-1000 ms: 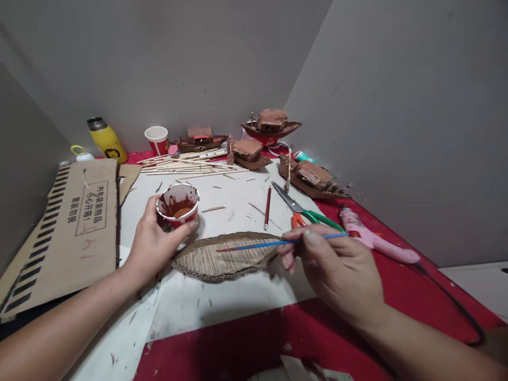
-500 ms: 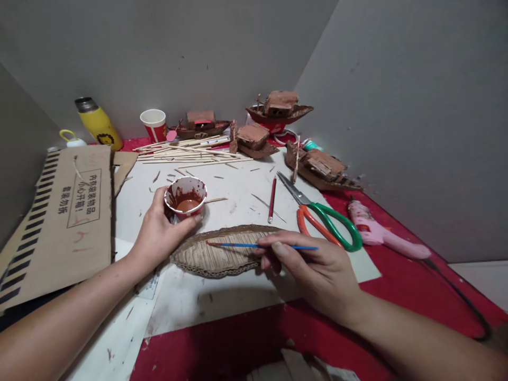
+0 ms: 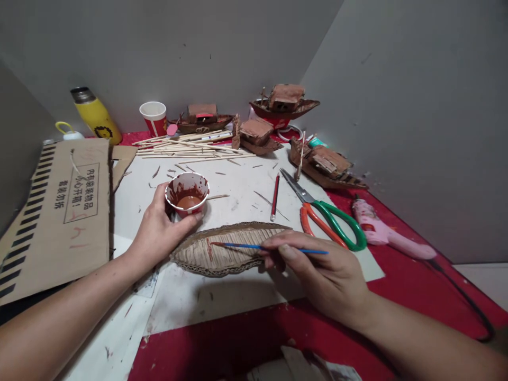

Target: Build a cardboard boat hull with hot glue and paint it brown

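My left hand (image 3: 169,217) is wrapped round a paper cup (image 3: 187,193) with brown paint inside and smears up its wall. Between the fingertips of my right hand (image 3: 313,270) is a thin blue paintbrush (image 3: 242,245), its brown-wet bristles pointing left. Under the brush lies a boat-shaped cardboard hull (image 3: 234,259) with a ribbed, unpainted inside. One short streak of reddish-brown paint (image 3: 209,250) marks the ribs just left of the bristles. My right fingers are at the hull's right end and hide part of it.
Scissors (image 3: 317,206), a pencil (image 3: 275,197) and a pink glue gun (image 3: 381,230) lie to the right. Brown model boats (image 3: 329,164) and thin wooden sticks (image 3: 190,148) are at the back. On the left are a cardboard sheet (image 3: 75,211) and a yellow bottle (image 3: 97,116).
A streak of brown paint has appeared on the hull's ribs. The brush in my right hand has shifted slightly right, while my left hand keeps its hold on the cup.
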Motion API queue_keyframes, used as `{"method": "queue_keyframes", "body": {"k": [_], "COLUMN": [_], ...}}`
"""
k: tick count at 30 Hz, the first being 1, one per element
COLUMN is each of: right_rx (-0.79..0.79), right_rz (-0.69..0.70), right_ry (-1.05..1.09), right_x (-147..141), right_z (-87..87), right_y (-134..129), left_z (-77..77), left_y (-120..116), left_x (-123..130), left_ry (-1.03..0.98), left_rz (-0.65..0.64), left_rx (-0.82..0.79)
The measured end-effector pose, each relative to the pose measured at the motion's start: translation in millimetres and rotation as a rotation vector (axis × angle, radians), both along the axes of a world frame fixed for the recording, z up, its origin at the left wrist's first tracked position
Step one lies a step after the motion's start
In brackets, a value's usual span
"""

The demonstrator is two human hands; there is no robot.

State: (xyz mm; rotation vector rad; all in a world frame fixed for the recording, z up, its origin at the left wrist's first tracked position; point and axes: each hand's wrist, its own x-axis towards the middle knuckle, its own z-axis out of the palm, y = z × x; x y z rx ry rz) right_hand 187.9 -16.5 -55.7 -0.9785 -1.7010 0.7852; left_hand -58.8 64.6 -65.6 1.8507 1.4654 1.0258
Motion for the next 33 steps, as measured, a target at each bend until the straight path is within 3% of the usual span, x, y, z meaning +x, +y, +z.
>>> {"method": "queue_keyframes", "body": {"k": [5,11,18,26,33], "right_rx": [-0.068,0.038,0.082,0.162,0.095], "right_rz": [0.056,0.046,0.238,0.211,0.214], "right_ry": [0.014,-0.069,-0.096,-0.146,-0.211], "right_x": [4,4,12,15,17], "right_z": [8.4,0.5,4.1,0.1,11.3], "right_y": [-3,1,-1,3,-4], "left_z": [0.1,-0.2,2.0,-0.1,-0.1], "left_y": [0,0,-1,-1,-2], "left_x": [0,1,1,0,1], "left_ry": [-0.004,-0.04,-0.041,-0.049,-0.034], "left_rz": [-0.01,-0.04,-0.047,-0.068,-0.06], "left_rx": [-0.003,0.01,-0.01,0.008,0.012]}}
